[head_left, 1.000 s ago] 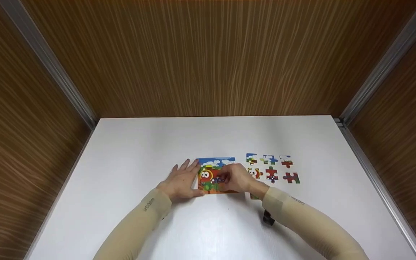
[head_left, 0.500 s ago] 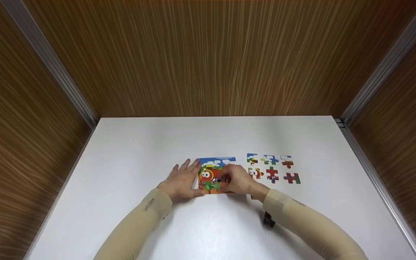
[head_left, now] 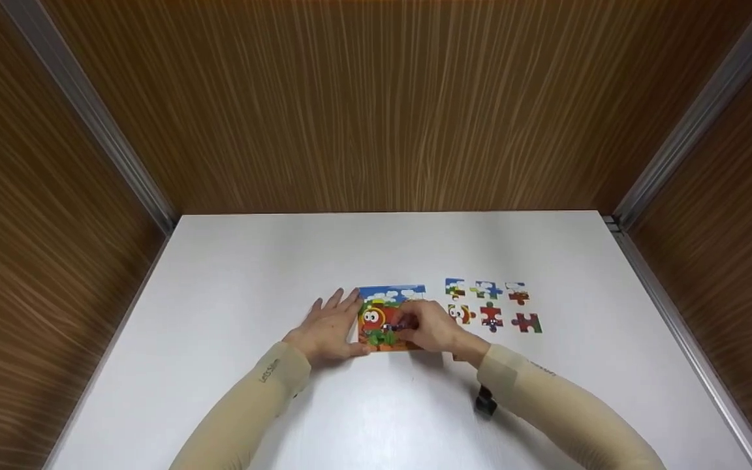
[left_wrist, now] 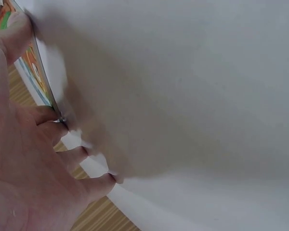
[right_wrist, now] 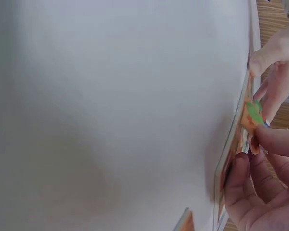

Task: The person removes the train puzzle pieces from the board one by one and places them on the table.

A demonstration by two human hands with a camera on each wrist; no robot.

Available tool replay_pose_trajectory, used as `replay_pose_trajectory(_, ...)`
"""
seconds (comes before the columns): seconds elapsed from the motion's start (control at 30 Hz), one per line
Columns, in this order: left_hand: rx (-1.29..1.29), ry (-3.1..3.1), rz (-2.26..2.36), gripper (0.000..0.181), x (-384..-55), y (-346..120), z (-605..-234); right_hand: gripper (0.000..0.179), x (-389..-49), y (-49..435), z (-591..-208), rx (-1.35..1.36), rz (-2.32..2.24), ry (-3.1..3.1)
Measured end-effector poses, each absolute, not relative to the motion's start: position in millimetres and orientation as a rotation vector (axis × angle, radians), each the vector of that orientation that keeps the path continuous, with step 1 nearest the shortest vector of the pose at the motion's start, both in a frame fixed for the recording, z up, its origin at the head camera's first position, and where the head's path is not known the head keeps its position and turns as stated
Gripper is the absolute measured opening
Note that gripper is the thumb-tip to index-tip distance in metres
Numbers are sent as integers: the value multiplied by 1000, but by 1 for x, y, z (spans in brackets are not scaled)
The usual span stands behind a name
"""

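Observation:
A colourful puzzle board (head_left: pixel 382 294) with a red cartoon character, blue sky and clouds lies on the white table. Along its left edge rests my left hand (head_left: pixel 329 331), fingers spread and thumb at the lower corner. The left wrist view has the fingertips against the board's edge and the table. My right hand (head_left: pixel 433 326) is over the board's right half and hides part of the picture. Between its thumb and fingers it pinches a green and orange puzzle piece (right_wrist: pixel 251 115), tilted just above the board in the right wrist view.
Several loose puzzle pieces lie in rows right of the board, among them a red one (head_left: pixel 491 316) and a blue one (head_left: pixel 486 289). Another is partly hidden under the right wrist. A small black object (head_left: pixel 485 401) shows below the right forearm. Wood-grain panels (head_left: pixel 382 117) surround the table.
The puzzle piece in my right hand has shifted and tilted slightly over the board, with small finger movements. My left hand has stayed in place.

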State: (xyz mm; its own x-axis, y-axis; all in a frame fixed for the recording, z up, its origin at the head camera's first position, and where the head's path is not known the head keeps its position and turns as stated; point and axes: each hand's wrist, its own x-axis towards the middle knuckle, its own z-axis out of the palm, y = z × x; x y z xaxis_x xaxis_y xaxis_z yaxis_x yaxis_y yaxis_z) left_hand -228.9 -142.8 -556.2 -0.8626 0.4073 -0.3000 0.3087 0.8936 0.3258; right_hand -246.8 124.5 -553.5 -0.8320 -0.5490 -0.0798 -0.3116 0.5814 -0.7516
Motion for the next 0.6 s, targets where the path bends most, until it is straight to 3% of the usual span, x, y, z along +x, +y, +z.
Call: replay_pose_trajectory(0.6, 534, 2697, 353, 113, -231, -143, -557, 16, -252, 182, -525, -748, -1215, 2463)
